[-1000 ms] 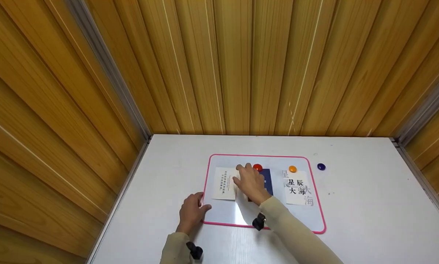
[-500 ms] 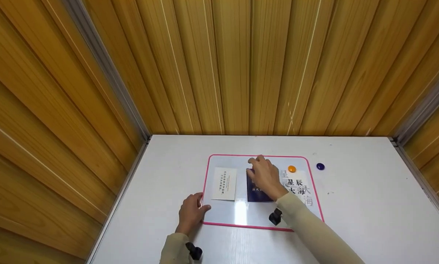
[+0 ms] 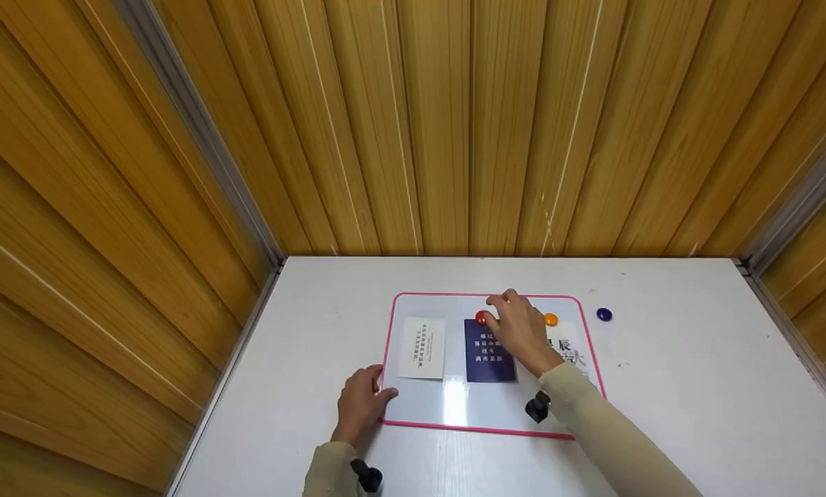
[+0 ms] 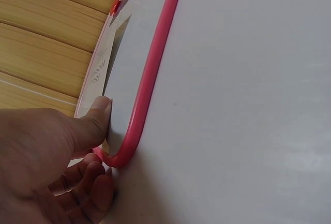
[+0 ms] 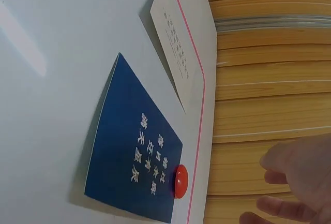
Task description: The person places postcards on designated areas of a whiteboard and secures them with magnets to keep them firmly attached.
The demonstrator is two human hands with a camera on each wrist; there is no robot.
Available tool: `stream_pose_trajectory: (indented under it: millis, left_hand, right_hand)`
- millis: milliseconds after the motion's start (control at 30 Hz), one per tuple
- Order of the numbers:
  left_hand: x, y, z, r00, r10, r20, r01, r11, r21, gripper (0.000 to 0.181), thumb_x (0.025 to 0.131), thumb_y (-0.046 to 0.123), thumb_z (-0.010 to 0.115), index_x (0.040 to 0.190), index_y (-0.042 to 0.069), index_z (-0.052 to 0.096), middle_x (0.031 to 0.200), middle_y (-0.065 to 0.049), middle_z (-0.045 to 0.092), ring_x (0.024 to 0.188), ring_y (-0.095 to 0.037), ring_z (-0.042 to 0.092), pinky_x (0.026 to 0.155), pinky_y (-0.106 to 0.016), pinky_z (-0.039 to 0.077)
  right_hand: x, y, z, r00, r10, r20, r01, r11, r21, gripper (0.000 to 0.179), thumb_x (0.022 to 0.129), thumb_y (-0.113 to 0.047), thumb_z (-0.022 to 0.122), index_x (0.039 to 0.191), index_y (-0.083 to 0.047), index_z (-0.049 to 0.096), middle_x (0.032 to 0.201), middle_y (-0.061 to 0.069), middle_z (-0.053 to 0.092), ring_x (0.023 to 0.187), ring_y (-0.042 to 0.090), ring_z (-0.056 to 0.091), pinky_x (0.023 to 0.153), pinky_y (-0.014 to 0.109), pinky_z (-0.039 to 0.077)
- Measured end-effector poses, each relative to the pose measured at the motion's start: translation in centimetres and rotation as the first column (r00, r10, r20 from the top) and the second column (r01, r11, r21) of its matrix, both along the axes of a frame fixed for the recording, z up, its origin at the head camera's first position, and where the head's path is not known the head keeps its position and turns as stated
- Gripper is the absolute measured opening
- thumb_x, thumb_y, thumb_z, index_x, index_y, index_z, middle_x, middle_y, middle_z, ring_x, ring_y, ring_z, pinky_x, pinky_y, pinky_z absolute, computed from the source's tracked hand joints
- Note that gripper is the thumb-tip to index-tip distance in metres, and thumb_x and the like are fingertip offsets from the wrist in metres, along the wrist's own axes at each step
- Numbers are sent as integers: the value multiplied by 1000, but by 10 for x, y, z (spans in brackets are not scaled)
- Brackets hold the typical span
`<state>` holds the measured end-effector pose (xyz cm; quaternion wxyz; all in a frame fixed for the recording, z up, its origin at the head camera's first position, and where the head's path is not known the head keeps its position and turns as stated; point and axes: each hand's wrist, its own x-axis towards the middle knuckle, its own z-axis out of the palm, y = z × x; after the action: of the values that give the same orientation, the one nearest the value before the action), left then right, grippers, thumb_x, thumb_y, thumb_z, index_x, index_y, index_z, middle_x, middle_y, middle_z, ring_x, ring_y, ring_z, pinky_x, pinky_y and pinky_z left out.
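My left hand point(image 3: 359, 404) grips the left edge of a pink-rimmed whiteboard point(image 3: 413, 404); in the left wrist view its thumb lies on top, with the fingers curled at the rim. Above the board, between a red magnet point(image 3: 481, 317) and an orange magnet point(image 3: 551, 319), is my right hand point(image 3: 525, 335), its fingers loosely bent around nothing. The red magnet sits at the top edge of a dark blue card point(image 3: 488, 359) with white characters. To the left lies a cream card point(image 3: 423, 348) with no magnet visible on it. My right hand partly hides a white card point(image 3: 566, 338) under the orange magnet.
A dark blue magnet point(image 3: 604, 315) lies on the white table point(image 3: 695, 386), just right of the whiteboard. Wood-look panels point(image 3: 495, 138) stand along the table's back edge, and more rise at its left and right.
My right hand has moved rightward from beside the cream card, passing over the red magnet and blue card. It now covers part of the white card. My left hand stays put.
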<state>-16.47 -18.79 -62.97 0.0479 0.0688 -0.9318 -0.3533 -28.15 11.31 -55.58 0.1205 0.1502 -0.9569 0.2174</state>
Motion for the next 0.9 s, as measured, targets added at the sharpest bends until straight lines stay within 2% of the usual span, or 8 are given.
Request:
stream_pose_trajectory:
  millis: [367, 533, 667, 900]
  left_hand:
    - [0, 1, 0, 1000, 8, -2, -7, 1000, 23, 53, 83, 18, 86, 131, 5, 67, 86, -2, 57, 78, -18, 49, 70, -37, 41]
    - [0, 1, -1, 1000, 10, -1, -10, 1000, 17, 53, 83, 18, 86, 131, 6, 67, 87, -1, 58, 78, -17, 50, 71, -37, 42]
    - [0, 1, -1, 1000, 16, 4, -16, 1000, 16, 53, 83, 19, 86, 131, 6, 68, 86, 0, 57, 78, -17, 50, 70, -36, 42]
    - [-1, 1, -1, 1000, 11, 3, -12, 1000, 6, 53, 83, 19, 86, 131, 7, 68, 83, 0, 55, 76, -17, 48, 68, -35, 39]
  right_hand:
    - [-11, 32, -11, 999, 29, -45, -26, 998, 63, 34, 94, -28, 74, 124, -13, 71, 126, 14, 63, 112, 37, 57, 91, 54, 48]
    - [-19, 51, -18, 999, 51, -20, -49, 995, 90, 41, 94, -29, 75, 131, -12, 68, 140, 15, 59, 122, 40, 54, 97, 59, 45]
    - [-22, 68, -21, 997, 74, 10, -74, 993, 96, 47, 95, -27, 74, 137, -11, 63, 150, 18, 52, 132, 44, 48, 106, 63, 38]
    - [-29, 95, -26, 997, 67, 40, -72, 987, 143, 54, 97, -26, 71, 146, -11, 55, 156, 22, 44, 139, 52, 41, 111, 68, 28]
